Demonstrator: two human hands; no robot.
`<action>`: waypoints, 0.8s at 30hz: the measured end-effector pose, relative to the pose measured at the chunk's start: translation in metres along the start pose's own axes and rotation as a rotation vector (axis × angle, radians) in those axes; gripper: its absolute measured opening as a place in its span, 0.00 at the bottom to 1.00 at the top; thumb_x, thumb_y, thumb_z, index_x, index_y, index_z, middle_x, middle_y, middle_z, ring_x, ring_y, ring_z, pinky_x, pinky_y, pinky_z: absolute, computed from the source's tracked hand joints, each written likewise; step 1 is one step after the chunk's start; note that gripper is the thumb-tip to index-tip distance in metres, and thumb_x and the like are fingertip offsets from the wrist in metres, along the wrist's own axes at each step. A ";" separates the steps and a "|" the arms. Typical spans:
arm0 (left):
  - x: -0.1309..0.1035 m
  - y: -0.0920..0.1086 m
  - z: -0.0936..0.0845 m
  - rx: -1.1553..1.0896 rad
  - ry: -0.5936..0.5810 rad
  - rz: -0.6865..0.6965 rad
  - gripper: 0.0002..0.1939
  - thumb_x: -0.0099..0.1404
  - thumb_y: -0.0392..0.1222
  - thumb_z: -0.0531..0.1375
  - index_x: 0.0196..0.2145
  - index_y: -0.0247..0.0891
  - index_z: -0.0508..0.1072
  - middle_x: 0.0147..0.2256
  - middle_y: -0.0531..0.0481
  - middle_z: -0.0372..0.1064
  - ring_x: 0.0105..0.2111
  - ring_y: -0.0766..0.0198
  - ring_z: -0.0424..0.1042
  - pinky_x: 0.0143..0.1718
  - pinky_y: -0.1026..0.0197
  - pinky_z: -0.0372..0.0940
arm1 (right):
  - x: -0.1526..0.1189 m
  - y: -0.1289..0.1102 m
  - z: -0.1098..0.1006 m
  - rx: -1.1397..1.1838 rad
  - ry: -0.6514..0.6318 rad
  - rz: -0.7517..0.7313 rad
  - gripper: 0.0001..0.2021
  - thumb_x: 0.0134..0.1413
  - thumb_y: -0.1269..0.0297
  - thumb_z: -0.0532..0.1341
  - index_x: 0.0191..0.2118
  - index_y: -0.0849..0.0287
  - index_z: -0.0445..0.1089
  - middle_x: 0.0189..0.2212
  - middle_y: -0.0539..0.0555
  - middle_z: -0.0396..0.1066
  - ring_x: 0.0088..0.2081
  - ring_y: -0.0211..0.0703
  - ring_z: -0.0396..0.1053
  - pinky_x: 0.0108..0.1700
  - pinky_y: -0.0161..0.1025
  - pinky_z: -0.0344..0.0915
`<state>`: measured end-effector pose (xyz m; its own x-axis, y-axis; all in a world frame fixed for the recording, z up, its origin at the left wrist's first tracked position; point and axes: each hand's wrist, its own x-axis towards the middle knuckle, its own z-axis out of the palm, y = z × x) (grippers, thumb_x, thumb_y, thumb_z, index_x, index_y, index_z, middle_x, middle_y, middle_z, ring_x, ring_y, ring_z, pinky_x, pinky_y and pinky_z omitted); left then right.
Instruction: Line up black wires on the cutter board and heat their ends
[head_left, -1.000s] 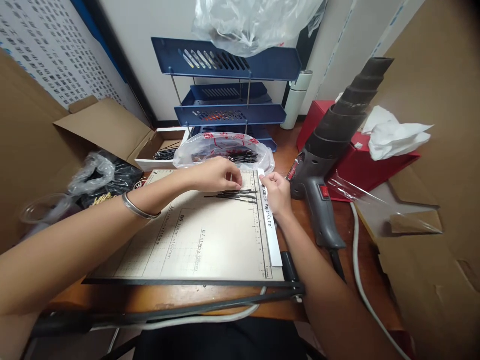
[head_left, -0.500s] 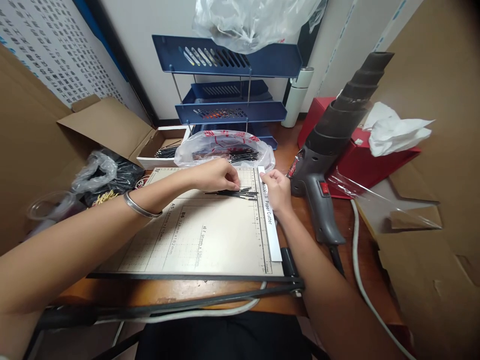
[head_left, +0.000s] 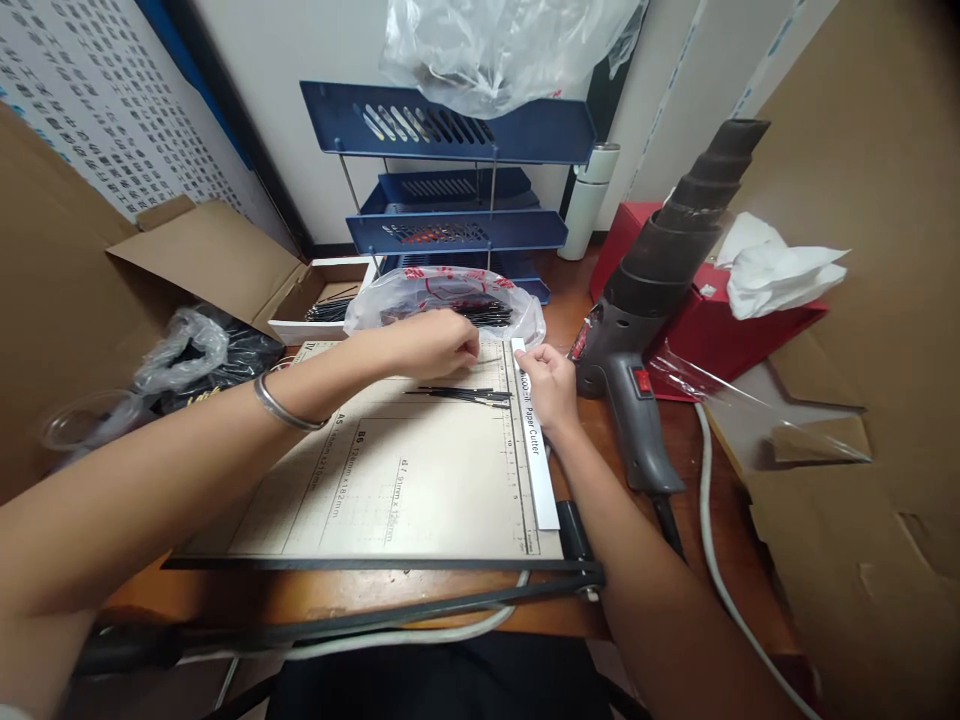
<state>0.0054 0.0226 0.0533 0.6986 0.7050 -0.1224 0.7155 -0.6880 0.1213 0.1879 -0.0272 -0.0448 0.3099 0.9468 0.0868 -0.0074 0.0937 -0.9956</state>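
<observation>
"Where was the left hand (head_left: 439,345)?"

"Over the far part of the cutter board (head_left: 420,480), with its fingers curled in. I couldn't tell whether the fingertips met or had something between them. A metal bracelet (head_left: 283,408) circled that wrist."

"And the right hand (head_left: 551,385)?"

"Across from it, at the far end of the white strip (head_left: 541,480) marked 'Paper Cutter'. The thumb touched the strip and the other fingers were bent; I couldn't tell if they were clamped on it."

"What about the thin black pieces (head_left: 465,396)?"

"They lay on the board in a loose, roughly parallel bunch, just on the wearer's side of the left fingers. Their right ends were near the strip, to the left of the right hand."

"Anything beyond the hands?"

"Just past the left fingers sat a clear plastic bag (head_left: 446,285) with red print and more black pieces in it. To the left of that was an open box (head_left: 307,331), which also held dark pieces. Farther back rose the blue rack (head_left: 540,138)."

"And to the right?"

"Beside the right hand stood a heat gun (head_left: 622,325), its dark nozzle tilted up in front of a red box (head_left: 757,325). Back on the wearer's side of both hands, the cutter's black arm (head_left: 360,612) ran along the board's near edge."
</observation>
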 end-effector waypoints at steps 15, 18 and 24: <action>0.043 -0.020 0.011 0.046 0.343 -0.051 0.15 0.72 0.43 0.56 0.44 0.38 0.82 0.49 0.43 0.79 0.48 0.52 0.77 0.48 0.55 0.67 | 0.001 0.001 0.000 0.004 -0.014 0.009 0.14 0.47 0.56 0.64 0.22 0.53 0.59 0.16 0.42 0.51 0.22 0.34 0.49 0.27 0.38 0.46; -0.005 -0.006 0.021 -0.026 0.357 0.030 0.18 0.74 0.48 0.55 0.50 0.37 0.80 0.50 0.40 0.79 0.52 0.50 0.76 0.53 0.52 0.68 | 0.002 0.002 0.000 -0.018 -0.015 0.000 0.14 0.48 0.56 0.64 0.22 0.53 0.59 0.16 0.42 0.52 0.22 0.35 0.50 0.28 0.38 0.47; -0.092 0.021 0.047 -0.047 0.240 0.007 0.34 0.78 0.61 0.50 0.69 0.37 0.67 0.69 0.38 0.65 0.69 0.47 0.64 0.71 0.43 0.57 | 0.000 -0.003 0.000 -0.017 0.004 0.000 0.14 0.49 0.59 0.63 0.21 0.53 0.60 0.16 0.43 0.55 0.22 0.35 0.51 0.28 0.38 0.48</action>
<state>-0.0439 -0.0653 0.0208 0.6794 0.7245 0.1160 0.7056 -0.6885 0.1677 0.1877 -0.0274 -0.0422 0.3140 0.9454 0.0871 0.0091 0.0888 -0.9960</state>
